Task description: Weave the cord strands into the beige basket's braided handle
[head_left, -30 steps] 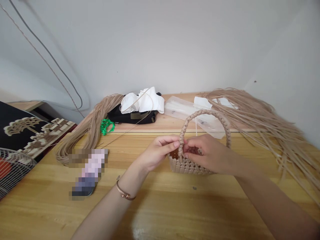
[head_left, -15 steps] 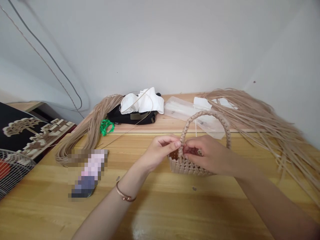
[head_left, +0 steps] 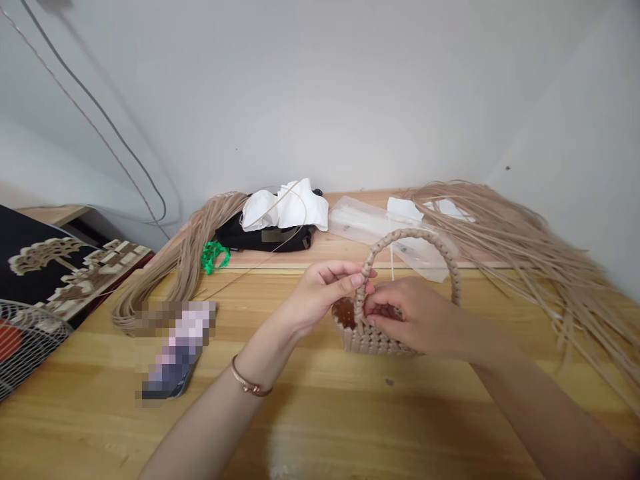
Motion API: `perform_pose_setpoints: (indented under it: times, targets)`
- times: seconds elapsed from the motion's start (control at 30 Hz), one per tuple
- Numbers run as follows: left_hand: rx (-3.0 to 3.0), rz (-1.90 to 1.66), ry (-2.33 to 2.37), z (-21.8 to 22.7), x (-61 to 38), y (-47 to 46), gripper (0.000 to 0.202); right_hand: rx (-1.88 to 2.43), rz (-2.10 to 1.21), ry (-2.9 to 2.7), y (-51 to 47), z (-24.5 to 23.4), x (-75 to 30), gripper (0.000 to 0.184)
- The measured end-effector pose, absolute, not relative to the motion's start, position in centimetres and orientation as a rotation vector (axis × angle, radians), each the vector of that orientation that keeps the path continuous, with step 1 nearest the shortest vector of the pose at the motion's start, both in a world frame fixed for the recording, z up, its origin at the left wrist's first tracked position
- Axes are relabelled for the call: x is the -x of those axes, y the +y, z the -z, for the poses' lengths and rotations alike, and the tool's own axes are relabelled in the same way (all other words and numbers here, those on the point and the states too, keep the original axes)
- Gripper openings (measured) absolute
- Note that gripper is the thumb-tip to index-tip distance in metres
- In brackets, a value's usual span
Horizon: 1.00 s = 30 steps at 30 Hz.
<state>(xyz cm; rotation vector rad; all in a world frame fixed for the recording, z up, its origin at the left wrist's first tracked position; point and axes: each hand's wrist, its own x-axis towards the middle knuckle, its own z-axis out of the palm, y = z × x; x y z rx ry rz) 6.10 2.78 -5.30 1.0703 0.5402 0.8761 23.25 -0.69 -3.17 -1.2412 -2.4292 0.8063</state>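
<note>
A small woven beige basket (head_left: 373,341) stands on the wooden table, its braided handle (head_left: 400,235) arching above it. My left hand (head_left: 327,290) pinches the left side of that handle between thumb and fingers, a little above the rim. Close by, my right hand (head_left: 407,313) is closed at the handle's lower left end, over the basket's opening. Its thumb and fingertips are pressed together there; whatever they hold is too small or hidden to make out. Part of the basket's right side lies behind my right hand. The brown inside shows at the left.
Bundles of beige strands lie at the left (head_left: 185,257) and right (head_left: 530,247). Behind are a black pouch (head_left: 290,241) with white tissue (head_left: 303,203), and clear plastic bags (head_left: 357,219). A green tangle (head_left: 215,257), a blurred phone-like object (head_left: 177,350) and a wire basket (head_left: 30,347) are on the left.
My left hand has moved slightly up along the handle. The basket is tipped a bit differently, showing more of its inside. My right fingers remain near the handle's base.
</note>
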Motion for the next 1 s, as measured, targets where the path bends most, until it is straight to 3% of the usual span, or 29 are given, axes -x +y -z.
perform_pose_setpoints:
  times: [0.63,1.0]
  targets:
    - [-1.166,-0.839,0.480,4.5,-6.6,3.6,0.032,1.132,-0.877,-2.488,-1.0,2.9,-23.3,0.019]
    - [-0.864,-0.705,0.397,2.4,-7.5,3.2,0.022,1.127,-0.863,-2.479,-1.0,3.1,-23.2,0.019]
